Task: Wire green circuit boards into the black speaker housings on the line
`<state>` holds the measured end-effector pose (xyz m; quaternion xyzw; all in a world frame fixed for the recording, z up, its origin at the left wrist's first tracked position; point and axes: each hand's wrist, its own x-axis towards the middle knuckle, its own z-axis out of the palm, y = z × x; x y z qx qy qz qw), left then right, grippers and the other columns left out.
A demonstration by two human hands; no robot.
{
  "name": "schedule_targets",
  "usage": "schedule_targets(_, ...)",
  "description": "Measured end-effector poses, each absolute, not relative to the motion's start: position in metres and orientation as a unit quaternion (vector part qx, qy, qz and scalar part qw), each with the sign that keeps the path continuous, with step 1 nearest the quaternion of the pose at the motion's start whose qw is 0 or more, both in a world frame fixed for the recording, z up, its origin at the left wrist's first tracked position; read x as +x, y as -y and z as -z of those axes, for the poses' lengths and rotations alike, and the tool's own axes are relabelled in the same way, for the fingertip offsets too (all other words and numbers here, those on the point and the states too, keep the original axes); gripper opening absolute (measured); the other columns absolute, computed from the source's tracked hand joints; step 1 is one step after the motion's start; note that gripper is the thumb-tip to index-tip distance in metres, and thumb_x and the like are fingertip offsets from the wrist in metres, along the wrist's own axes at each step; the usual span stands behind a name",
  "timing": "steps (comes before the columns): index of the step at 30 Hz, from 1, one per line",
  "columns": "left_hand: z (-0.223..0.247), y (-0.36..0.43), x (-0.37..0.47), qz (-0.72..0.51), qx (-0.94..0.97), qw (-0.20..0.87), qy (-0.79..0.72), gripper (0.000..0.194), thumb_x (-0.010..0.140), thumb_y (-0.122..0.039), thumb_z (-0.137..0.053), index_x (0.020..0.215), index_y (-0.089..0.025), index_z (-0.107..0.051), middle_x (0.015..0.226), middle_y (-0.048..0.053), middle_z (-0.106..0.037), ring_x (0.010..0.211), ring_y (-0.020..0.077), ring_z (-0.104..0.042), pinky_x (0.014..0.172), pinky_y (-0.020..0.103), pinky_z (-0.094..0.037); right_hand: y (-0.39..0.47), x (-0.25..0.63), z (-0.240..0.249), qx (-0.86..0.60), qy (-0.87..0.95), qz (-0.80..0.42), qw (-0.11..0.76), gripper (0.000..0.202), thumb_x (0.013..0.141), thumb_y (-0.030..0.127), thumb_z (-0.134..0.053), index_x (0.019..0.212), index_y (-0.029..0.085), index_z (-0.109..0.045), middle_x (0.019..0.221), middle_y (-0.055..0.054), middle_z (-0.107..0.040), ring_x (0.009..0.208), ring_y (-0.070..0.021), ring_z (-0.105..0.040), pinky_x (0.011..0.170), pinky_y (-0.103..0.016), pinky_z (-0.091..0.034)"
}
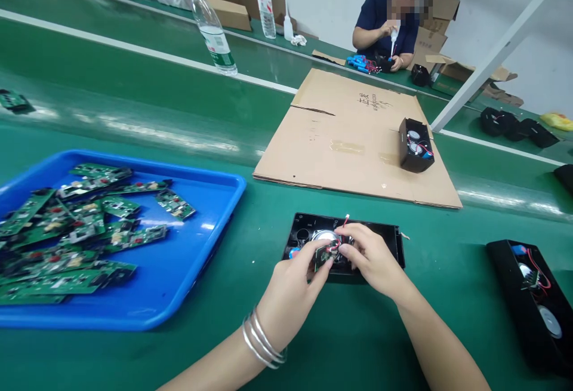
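A black speaker housing (392, 237) lies open side up on the green bench in front of me. Inside it, a round silver speaker (326, 236) and a blue part (294, 253) show beside my fingers. My left hand (290, 289), with silver bangles at the wrist, pinches a small green circuit board (320, 257) over the housing. With thumb and fingers closed at the board's edge, my right hand (373, 256) grips a thin wire by its connector; the fingertips partly hide it. A second wire end with a white plug (347, 217) sticks up behind the right fingers.
At left a blue tray (197, 283) holds several circuit boards (89, 218). A cardboard sheet (344, 134) lies beyond, bearing another black housing (416, 145). One more wired housing (505, 295) is at right. Across the bench a person (380, 24) works near bottles (215, 42).
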<state>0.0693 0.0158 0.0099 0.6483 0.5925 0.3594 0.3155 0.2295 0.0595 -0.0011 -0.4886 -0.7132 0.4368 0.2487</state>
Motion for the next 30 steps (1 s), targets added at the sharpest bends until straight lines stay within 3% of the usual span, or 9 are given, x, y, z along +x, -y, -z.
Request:
schedule_targets(3, -0.008, -0.016, 0.071, -0.367, 0.629, 0.325, -0.603, 0.022, 0.081, -0.03, -0.046, 0.096, -0.021, -0.059, 0.066, -0.002, -0.07, 0.045, 0.0159, -0.061, 0.049, 0.027, -0.05, -0.061, 0.231, 0.005, -0.501, 0.602, -0.513, 0.351, 0.014, 0.083, 0.032, -0.051, 0.087, 0.019, -0.049, 0.078, 0.0, -0.06, 0.042, -0.0054, -0.046, 0.043, -0.02, -0.04)
schedule_targets(6, -0.003, -0.017, 0.073, -0.385, 0.607, 0.331, -0.612, 0.021, 0.08, -0.031, -0.048, 0.096, -0.019, -0.057, 0.074, 0.002, -0.073, 0.054, 0.0181, -0.067, 0.052, 0.027, -0.053, -0.057, 0.231, 0.005, -0.515, 0.585, -0.477, 0.405, 0.012, 0.08, 0.03, -0.052, 0.086, 0.02, -0.047, 0.067, 0.003, -0.058, 0.044, -0.0079, -0.048, 0.043, -0.019, -0.039)
schedule_targets(10, 0.002, -0.019, 0.075, -0.405, 0.602, 0.317, -0.611, 0.02, 0.08, -0.033, -0.049, 0.094, -0.02, -0.056, 0.085, 0.006, -0.073, 0.068, 0.0204, -0.07, 0.059, 0.029, -0.055, -0.05, 0.23, 0.004, -0.498, 0.697, -0.364, 0.366, 0.009, 0.083, 0.023, -0.05, 0.082, 0.018, -0.057, 0.07, -0.001, -0.062, 0.058, -0.012, -0.057, 0.051, -0.021, -0.044)
schedule_targets(16, -0.002, -0.019, 0.074, -0.39, 0.595, 0.312, -0.63, 0.022, 0.079, -0.034, -0.051, 0.094, -0.019, -0.054, 0.076, 0.004, -0.073, 0.06, 0.0206, -0.069, 0.05, 0.028, -0.053, -0.048, 0.23, 0.009, -0.389, 0.817, -0.22, 0.365, 0.021, 0.093, 0.022, -0.041, 0.084, 0.017, -0.06, 0.076, -0.004, -0.066, 0.068, -0.0141, -0.06, 0.064, -0.025, -0.047)
schedule_targets(24, -0.006, -0.017, 0.071, -0.395, 0.588, 0.359, -0.608, 0.016, 0.077, -0.032, -0.053, 0.089, -0.021, -0.056, 0.082, 0.003, -0.073, 0.069, 0.0195, -0.07, 0.061, 0.028, -0.057, -0.046, 0.226, 0.013, -0.423, 0.834, -0.146, 0.324, 0.03, 0.096, 0.023, -0.034, 0.082, 0.015, -0.06, 0.071, -0.005, -0.063, 0.064, -0.015, -0.057, 0.061, -0.027, -0.046)
schedule_targets(30, -0.009, -0.018, 0.072, -0.396, 0.585, 0.365, -0.606, 0.017, 0.077, -0.033, -0.054, 0.089, -0.021, -0.057, 0.078, 0.003, -0.072, 0.068, 0.0199, -0.068, 0.061, 0.03, -0.057, -0.044, 0.226, 0.017, -0.421, 0.846, -0.11, 0.307, 0.03, 0.096, 0.022, -0.033, 0.085, 0.015, -0.06, 0.073, -0.005, -0.063, 0.066, -0.0151, -0.057, 0.063, -0.027, -0.046)
